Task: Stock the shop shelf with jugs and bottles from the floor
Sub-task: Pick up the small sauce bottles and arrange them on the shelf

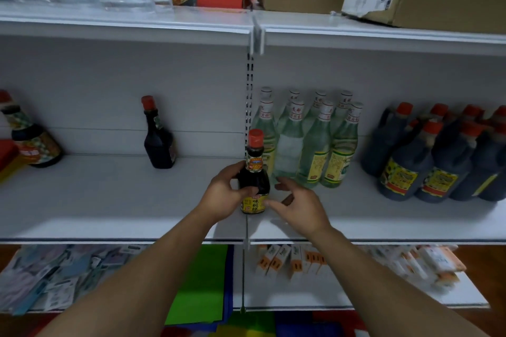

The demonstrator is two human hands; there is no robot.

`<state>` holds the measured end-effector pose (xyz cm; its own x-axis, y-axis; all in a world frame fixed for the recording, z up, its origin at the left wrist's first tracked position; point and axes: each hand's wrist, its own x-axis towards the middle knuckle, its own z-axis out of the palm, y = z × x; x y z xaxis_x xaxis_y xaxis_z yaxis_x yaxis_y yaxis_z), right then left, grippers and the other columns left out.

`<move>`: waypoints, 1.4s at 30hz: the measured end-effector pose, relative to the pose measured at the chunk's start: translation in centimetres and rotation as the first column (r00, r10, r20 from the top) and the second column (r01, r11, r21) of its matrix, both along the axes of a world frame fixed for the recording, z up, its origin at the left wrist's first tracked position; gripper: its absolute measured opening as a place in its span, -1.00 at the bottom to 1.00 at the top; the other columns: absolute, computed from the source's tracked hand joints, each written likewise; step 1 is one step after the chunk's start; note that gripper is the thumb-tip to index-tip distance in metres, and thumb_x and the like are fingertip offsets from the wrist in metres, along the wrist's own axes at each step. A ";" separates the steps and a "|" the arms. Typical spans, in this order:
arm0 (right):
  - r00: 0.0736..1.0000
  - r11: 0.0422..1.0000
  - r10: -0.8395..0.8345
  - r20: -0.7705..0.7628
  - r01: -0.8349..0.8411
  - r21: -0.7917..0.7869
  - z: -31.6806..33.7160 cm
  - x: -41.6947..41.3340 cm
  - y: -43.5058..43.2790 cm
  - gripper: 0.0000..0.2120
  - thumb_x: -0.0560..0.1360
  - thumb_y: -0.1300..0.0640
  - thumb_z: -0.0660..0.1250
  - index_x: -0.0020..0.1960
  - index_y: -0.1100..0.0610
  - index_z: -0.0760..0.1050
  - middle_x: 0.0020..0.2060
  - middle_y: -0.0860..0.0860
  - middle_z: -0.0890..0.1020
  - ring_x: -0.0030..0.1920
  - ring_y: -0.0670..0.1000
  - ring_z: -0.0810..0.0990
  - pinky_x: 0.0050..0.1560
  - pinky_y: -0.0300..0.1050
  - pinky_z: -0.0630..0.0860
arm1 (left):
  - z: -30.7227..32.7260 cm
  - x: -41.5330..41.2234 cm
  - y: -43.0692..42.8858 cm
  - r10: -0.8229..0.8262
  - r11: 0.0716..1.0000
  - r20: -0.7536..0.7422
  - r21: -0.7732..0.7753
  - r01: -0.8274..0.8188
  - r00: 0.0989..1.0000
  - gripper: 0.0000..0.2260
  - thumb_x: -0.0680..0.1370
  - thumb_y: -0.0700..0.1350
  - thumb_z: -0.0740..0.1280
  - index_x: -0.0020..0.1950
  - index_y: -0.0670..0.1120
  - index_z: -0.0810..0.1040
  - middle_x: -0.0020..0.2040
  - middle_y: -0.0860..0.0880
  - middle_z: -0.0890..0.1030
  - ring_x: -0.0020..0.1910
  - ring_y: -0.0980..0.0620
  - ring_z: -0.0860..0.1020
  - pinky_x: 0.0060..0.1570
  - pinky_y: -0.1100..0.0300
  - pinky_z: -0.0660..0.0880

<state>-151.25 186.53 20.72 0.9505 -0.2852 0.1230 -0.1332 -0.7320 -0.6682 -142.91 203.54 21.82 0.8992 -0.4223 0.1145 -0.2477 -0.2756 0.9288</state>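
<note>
- Left hand (223, 194) has its grip clamped on the sauce bottle (254, 175), upright near the shelf (109, 200) front edge.
- Right hand (297, 201) just beside it, fingers apart, holding nothing.
- Left's clearly nearer.

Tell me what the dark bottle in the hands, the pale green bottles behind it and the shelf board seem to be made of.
Dark bottle: looks like glossy glass or hard plastic, cannot tell which; red plastic-looking cap, printed yellow label. Left hand grips it; right hand hovers open beside it.
Pale green bottles: translucent, light passes through; glass or clear plastic.
Shelf board: probably white painted metal; smooth, matte, thin edge.
</note>
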 end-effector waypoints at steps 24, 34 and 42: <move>0.995 0.991 -0.082 -0.061 0.088 0.104 -2.2 13.3 17.4 -0.31 0.44 -0.21 0.39 0.49 -0.12 0.22 0.27 -0.07 0.57 -0.04 0.04 0.64 -0.06 -0.12 0.53 | -1.5 12.2 15.6 -0.095 0.995 -0.089 0.027 0.098 0.992 -0.46 0.48 -0.18 0.45 0.44 0.01 0.40 0.32 0.08 0.50 0.29 0.17 0.44 0.01 0.56 0.37; 0.972 0.949 -0.235 -0.011 0.232 0.215 -3.0 18.2 16.5 -0.35 0.47 -0.04 0.43 0.49 -0.12 0.25 0.32 -0.04 0.54 0.22 0.12 0.56 0.17 -0.03 0.49 | -3.2 18.2 18.0 0.266 0.964 -0.176 0.044 -0.262 0.948 -0.29 0.50 -0.11 0.43 0.56 0.04 0.15 0.47 -0.04 0.36 0.39 -0.03 0.39 0.16 0.26 0.34; 0.973 0.949 -0.221 -0.061 0.229 0.218 -3.6 21.5 16.6 -0.32 0.48 -0.04 0.41 0.51 -0.14 0.19 0.32 -0.04 0.53 0.09 0.10 0.59 0.14 -0.04 0.50 | -3.4 20.2 17.3 0.306 0.949 -0.111 0.119 -0.293 0.946 -0.37 0.48 -0.03 0.44 0.50 0.13 0.27 0.31 0.03 0.56 0.28 0.05 0.51 0.13 0.32 0.33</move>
